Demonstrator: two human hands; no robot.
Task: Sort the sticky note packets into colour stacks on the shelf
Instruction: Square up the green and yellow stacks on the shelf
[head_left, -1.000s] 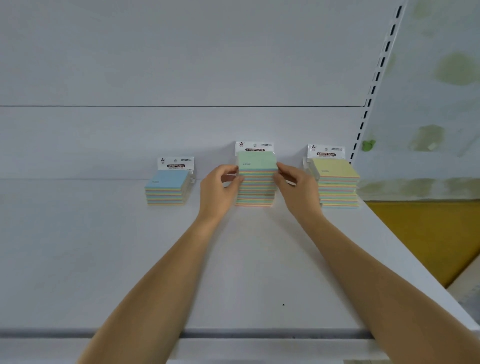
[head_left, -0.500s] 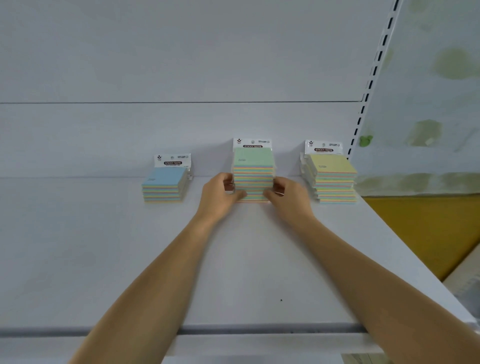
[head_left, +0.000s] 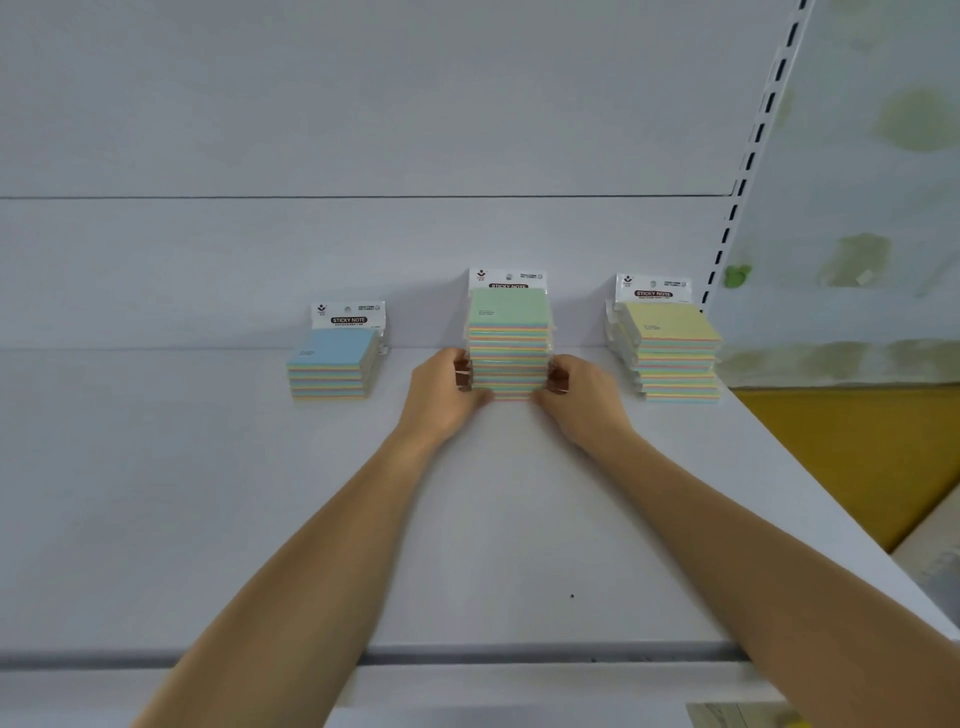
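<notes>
Three stacks of sticky note packets stand at the back of the white shelf. The low blue-topped stack is on the left, the tall green-topped stack in the middle, the yellow-topped stack on the right. My left hand presses the lower left side of the green stack. My right hand presses its lower right side. Both hands have fingers curled against the bottom packets, and the stack rests on the shelf.
The shelf's back panel rises right behind the stacks. A slotted upright runs up at the right, near the yellow stack. Beyond the shelf's right edge lie a yellow floor area and a stained wall. The shelf's front lip crosses below my forearms.
My hands slid down from the top of the green stack to its base, squeezing its sides. The stack looks straighter and sits close to the back panel.
</notes>
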